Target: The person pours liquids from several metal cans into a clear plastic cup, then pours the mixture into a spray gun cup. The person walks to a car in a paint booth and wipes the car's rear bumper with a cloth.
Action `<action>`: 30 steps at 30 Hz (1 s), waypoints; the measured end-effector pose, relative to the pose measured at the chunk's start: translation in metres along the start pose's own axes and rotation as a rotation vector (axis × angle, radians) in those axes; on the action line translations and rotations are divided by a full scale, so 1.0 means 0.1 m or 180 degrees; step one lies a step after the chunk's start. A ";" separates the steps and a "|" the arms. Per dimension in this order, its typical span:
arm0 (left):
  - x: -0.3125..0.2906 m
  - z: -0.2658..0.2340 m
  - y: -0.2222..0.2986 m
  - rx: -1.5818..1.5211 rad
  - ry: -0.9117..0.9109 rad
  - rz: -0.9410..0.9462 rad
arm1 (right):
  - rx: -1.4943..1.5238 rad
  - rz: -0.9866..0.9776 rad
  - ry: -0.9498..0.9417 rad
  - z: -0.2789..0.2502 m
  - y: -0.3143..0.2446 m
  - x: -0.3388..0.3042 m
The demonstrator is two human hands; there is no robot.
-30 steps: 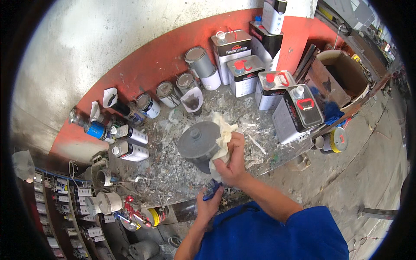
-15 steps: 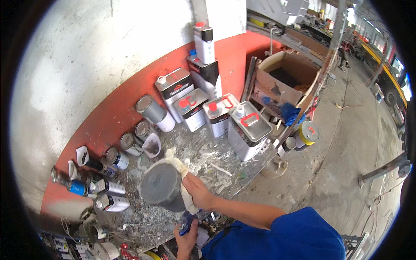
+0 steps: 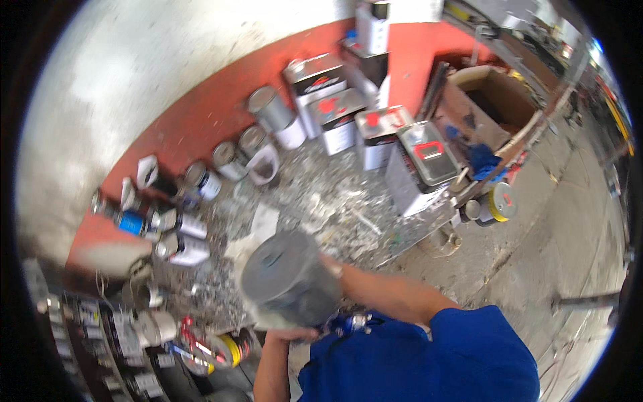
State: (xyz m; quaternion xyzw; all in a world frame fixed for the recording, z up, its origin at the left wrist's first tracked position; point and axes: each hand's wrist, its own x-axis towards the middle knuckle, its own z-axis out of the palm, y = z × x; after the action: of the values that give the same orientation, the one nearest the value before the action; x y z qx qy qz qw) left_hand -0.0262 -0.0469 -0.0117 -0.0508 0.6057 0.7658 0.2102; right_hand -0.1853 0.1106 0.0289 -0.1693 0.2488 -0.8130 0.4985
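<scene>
A paint spray gun with a large grey lidded cup [image 3: 291,278] is in front of me, tilted toward me. Its blue and silver body [image 3: 346,324] shows below the cup. My left hand [image 3: 293,333] is closed on the gun under the cup, blurred by motion. My right hand [image 3: 332,269] reaches behind the cup's right side, most of its fingers hidden. Blurred off-white cloth [image 3: 242,258] shows along the cup's left edge, and a white piece [image 3: 265,221] just beyond it could be cloth or paper.
Rectangular metal cans [image 3: 429,164] and round tins [image 3: 229,161] line the back of the paint-stained bench [image 3: 348,194]. A pale cup [image 3: 263,166] stands by the tins. Right of the bench are a cardboard box [image 3: 492,100] and a yellow-banded pail [image 3: 501,202]. Shelving [image 3: 94,335] is at lower left.
My view has swung, so the bench items sit differently. The cup has come closer and tilted toward me. My left hand is now directly under it; my right hand has gone behind it.
</scene>
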 end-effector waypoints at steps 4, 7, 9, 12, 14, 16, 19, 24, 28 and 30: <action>-0.08 0.17 0.17 0.0135 0.0141 0.0056 | -0.0265 0.0270 0.0893 -0.01 -0.38 -0.01; -0.20 0.27 0.01 0.0189 0.0483 -0.0365 | -0.0038 0.0458 0.1783 0.32 -0.46 -0.12; -0.23 0.37 -0.10 0.0063 0.0605 -0.0694 | -0.0120 -0.0320 0.1944 0.37 -0.23 -0.21; -0.11 0.68 -0.54 0.0798 0.1744 0.0274 | -0.1463 -0.0990 0.2560 0.18 0.35 -0.33; -0.04 0.91 -0.58 0.0632 0.2671 0.0407 | -0.2404 -0.0586 0.3004 0.19 0.59 -0.43; -0.05 0.93 -0.80 0.0364 0.3148 0.0416 | -0.1159 -0.0336 0.2206 0.26 0.65 -0.58; -0.41 1.09 -0.47 -0.0664 0.3809 0.0173 | 0.0361 0.0629 0.1734 0.06 0.26 -0.84; -1.28 1.36 -0.89 -0.0796 0.4483 0.0511 | -0.0112 0.0503 0.1264 -0.67 -0.42 -0.92; -2.04 2.24 -1.55 -0.0544 0.5149 0.0490 | -0.4525 -0.0403 0.1811 -1.33 -0.96 -0.66; -2.23 2.82 -1.93 -0.0295 0.5493 0.0381 | -0.6909 -0.1767 0.1519 -1.78 -1.22 -0.62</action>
State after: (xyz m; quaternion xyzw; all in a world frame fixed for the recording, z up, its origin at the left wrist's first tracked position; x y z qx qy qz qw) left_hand 0.2998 0.1969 -0.0390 -0.5908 0.5233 0.4933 -0.3658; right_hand -0.3394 0.2544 -0.0486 -0.4007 0.8616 -0.2630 -0.1670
